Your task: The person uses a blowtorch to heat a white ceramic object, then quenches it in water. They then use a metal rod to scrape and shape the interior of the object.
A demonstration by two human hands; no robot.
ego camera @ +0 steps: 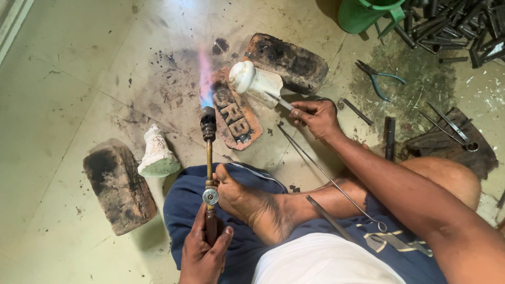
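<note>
My left hand [202, 251] grips the handle of a brass gas torch [209, 158] that points away from me, its blue-pink flame [204, 79] burning over the floor. My right hand [314, 117] holds thin metal tongs [284, 103] that pinch a white plaster mould [256, 81], tilted above a reddish brick [235, 113] with raised letters. The flame passes just left of the mould and brick. My bare foot [252, 202] rests on blue cloth beside the torch.
A blackened brick [288, 60] lies behind the mould, another [118, 186] at the left beside a second white mould [157, 155]. A long wire rod [326, 176] crosses my leg. Pliers [380, 79], tweezers [450, 125], a green container [368, 13] and several dark metal rods [452, 26] lie at right.
</note>
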